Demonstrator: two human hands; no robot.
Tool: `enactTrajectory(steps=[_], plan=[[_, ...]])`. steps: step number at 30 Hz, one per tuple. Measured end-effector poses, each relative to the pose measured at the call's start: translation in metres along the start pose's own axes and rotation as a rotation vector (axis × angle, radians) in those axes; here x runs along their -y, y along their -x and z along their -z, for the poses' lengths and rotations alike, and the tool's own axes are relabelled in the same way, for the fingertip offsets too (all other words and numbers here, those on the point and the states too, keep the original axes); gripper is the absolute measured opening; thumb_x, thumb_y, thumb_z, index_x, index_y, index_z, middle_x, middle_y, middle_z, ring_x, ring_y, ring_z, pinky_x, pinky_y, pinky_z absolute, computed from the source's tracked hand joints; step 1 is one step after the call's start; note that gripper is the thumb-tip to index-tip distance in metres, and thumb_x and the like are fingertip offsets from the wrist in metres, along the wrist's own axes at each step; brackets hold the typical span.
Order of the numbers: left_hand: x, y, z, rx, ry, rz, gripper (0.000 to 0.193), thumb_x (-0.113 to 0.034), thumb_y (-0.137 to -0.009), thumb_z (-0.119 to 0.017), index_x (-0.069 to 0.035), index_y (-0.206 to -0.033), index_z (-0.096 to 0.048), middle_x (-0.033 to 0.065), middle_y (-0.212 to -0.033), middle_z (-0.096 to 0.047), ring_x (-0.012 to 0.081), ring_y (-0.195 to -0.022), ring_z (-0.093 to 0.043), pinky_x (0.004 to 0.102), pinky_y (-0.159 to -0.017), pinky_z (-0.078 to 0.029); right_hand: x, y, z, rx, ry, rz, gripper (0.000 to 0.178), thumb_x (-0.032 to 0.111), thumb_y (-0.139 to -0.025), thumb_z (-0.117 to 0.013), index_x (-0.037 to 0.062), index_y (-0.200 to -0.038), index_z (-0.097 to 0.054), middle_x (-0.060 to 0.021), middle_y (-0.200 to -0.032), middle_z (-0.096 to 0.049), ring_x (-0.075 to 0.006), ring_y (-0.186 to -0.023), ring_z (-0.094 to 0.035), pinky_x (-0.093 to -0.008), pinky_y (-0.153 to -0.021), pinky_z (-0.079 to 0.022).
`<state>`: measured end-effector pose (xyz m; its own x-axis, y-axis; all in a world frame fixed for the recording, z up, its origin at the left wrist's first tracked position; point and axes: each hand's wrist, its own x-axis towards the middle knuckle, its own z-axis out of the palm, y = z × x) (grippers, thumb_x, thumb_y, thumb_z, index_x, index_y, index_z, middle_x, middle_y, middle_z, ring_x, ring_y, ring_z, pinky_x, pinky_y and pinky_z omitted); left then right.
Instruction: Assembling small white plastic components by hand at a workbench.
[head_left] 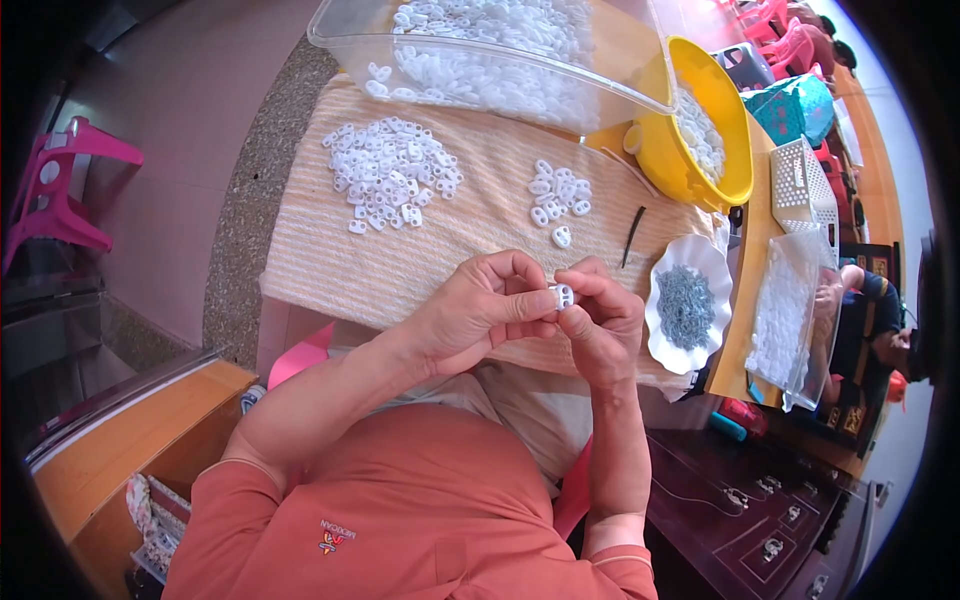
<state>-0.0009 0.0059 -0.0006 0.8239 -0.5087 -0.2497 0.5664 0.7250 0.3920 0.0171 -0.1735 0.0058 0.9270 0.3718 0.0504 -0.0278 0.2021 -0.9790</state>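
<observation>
Pinching a small white plastic clip between thumb and fingertips, the left hand and the right hand meet at the centre of the frame, both closed on the piece, which sits between them with its long axis roughly upright. The left hand grips it from the left side, the right from the right and below; neither is nearer. Just above them, on the striped yellow cloth over the table, lie a small pile of clips and, toward the upper left, a larger pile. A clear plastic tub of white pieces fills the top, a yellow bowl stands at upper right, and a white scalloped dish of small grey metal parts sits just right of the right hand. No labels can be made out on these containers.
</observation>
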Motion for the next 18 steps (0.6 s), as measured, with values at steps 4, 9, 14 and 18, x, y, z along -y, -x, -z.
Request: enactTrajectory(steps=[4, 9, 14, 18], plan=[[-0.0001, 0.0012, -0.0019, -0.012, -0.012, -0.003, 0.005, -0.008, -0.089, -0.065, -0.008, -0.090, -0.060, 0.0016, -0.087, -0.064, 0.0108, -0.081, -0.063, 0.0262, -0.077, -0.054, -0.0001, 0.0005, -0.0017, 0.012, 0.028, 0.041, 0.030, 0.007, -0.082, -0.071, -0.0039, -0.109, -0.064, -0.0067, -0.092, -0.056, -0.0125, -0.081, -0.054, -0.0221, -0.071, -0.043], [-0.0004, 0.0029, -0.0038, 0.005, -0.013, -0.020, 0.005, -0.008, -0.089, -0.065, -0.008, -0.090, -0.060, 0.0017, -0.087, -0.064, 0.0103, -0.082, -0.063, 0.0259, -0.076, -0.054, 0.0029, 0.0015, -0.0045, 0.009, 0.078, 0.075, 0.031, 0.009, -0.081, -0.073, -0.0026, -0.109, -0.065, -0.0059, -0.090, -0.056, -0.0119, -0.081, -0.053, -0.0213, -0.070, -0.041], [-0.0003, 0.0022, -0.0060, 0.027, -0.037, -0.048, 0.004, -0.008, -0.089, -0.065, -0.008, -0.090, -0.061, 0.0031, -0.086, -0.065, 0.0119, -0.082, -0.063, 0.0268, -0.075, -0.054, 0.0044, 0.0010, -0.0059, 0.010, 0.104, 0.099, 0.032, 0.010, -0.080, -0.074, -0.0013, -0.109, -0.065, -0.0046, -0.090, -0.056, -0.0114, -0.081, -0.051, -0.0207, -0.069, -0.040], [-0.0031, -0.0009, -0.0007, 0.016, -0.065, -0.031, 0.005, -0.008, -0.088, -0.065, -0.007, -0.090, -0.061, 0.0039, -0.087, -0.066, 0.0126, -0.082, -0.064, 0.0275, -0.076, -0.054, 0.0089, -0.0007, -0.0059, 0.001, 0.087, 0.010, 0.032, 0.007, -0.079, -0.074, -0.0005, -0.109, -0.065, -0.0037, -0.090, -0.055, -0.0107, -0.080, -0.049, -0.0206, -0.069, -0.039]])
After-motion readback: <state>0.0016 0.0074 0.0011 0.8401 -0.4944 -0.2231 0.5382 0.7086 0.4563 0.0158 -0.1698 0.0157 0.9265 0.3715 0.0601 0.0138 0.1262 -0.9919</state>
